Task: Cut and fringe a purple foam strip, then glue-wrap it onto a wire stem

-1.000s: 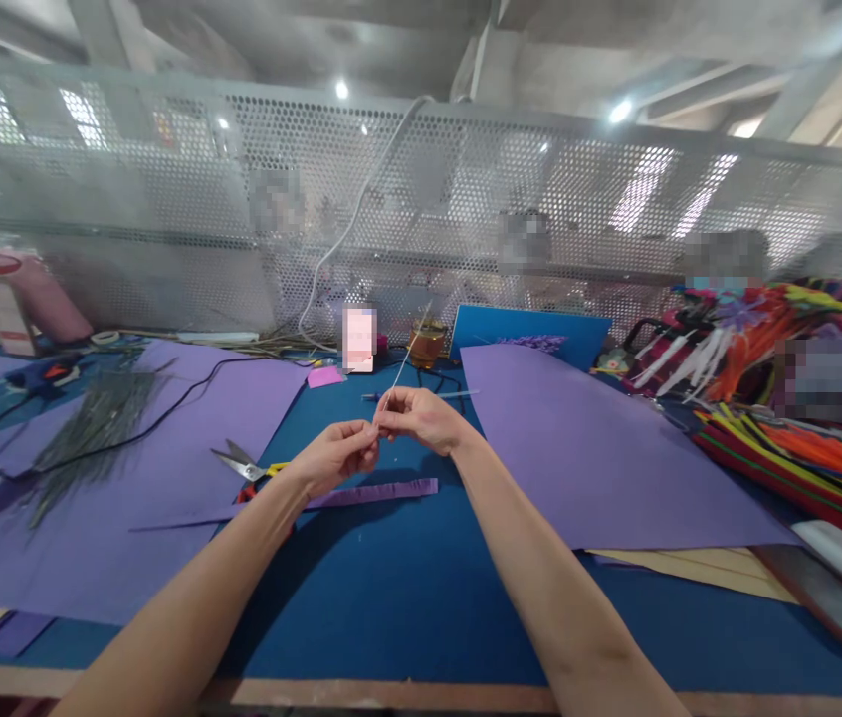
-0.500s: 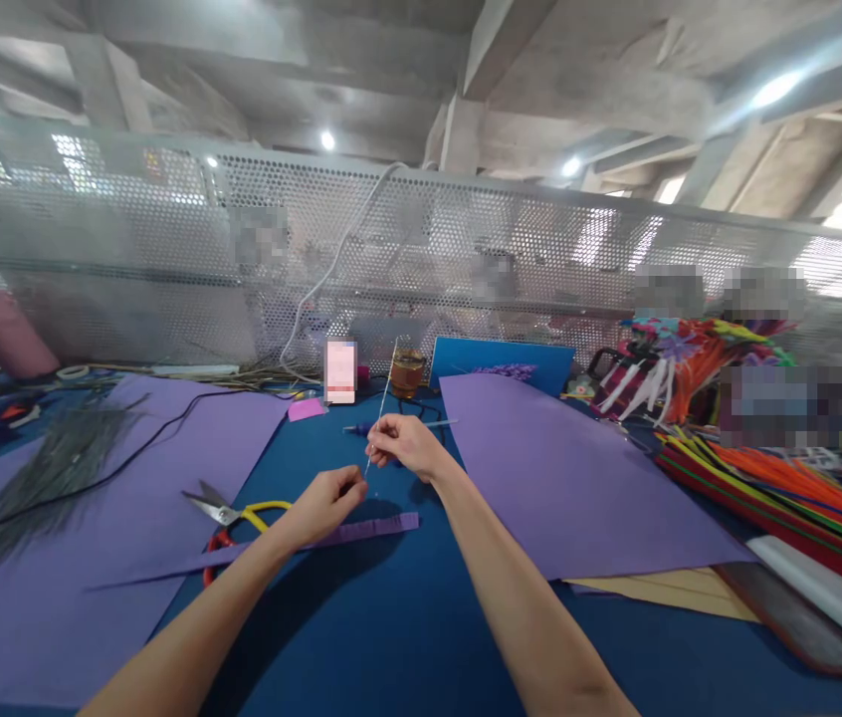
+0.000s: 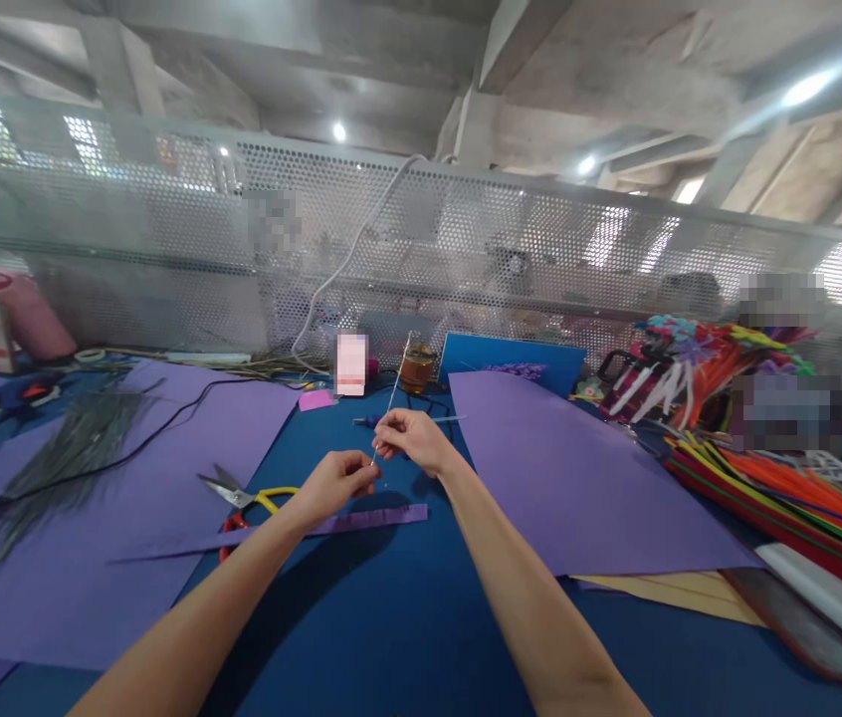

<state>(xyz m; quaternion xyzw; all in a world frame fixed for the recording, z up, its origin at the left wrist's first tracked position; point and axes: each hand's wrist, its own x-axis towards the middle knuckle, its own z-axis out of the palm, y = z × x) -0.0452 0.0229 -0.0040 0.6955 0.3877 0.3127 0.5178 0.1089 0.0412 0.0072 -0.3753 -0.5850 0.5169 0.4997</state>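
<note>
Both my hands are over the blue table, closed in pinches on one thin, pale wire (image 3: 396, 386) that slants up and away. My left hand (image 3: 337, 484) pinches its lower end. Just above and to the right, my right hand (image 3: 415, 438) grips it farther up, the fingertips almost touching the left ones. Below the left hand lies a narrow purple paper strip (image 3: 398, 516) with a pleated or fringed end. Beside the left forearm rest open scissors (image 3: 269, 498) with yellow and red handles, partly under the strip.
Large purple paper sheets (image 3: 562, 478) lie on both sides. A bundle of dark wires (image 3: 67, 448) and a black cord rest on the left sheet. A phone-like pink screen (image 3: 350, 363), an amber jar (image 3: 418, 368) and a blue picture board (image 3: 562, 366) stand behind. Colourful pipe cleaners (image 3: 801, 488) fill the right.
My left hand has moved slightly up toward the right hand, and its fingers are more extended along the wire. The whole view has shifted a little.
</note>
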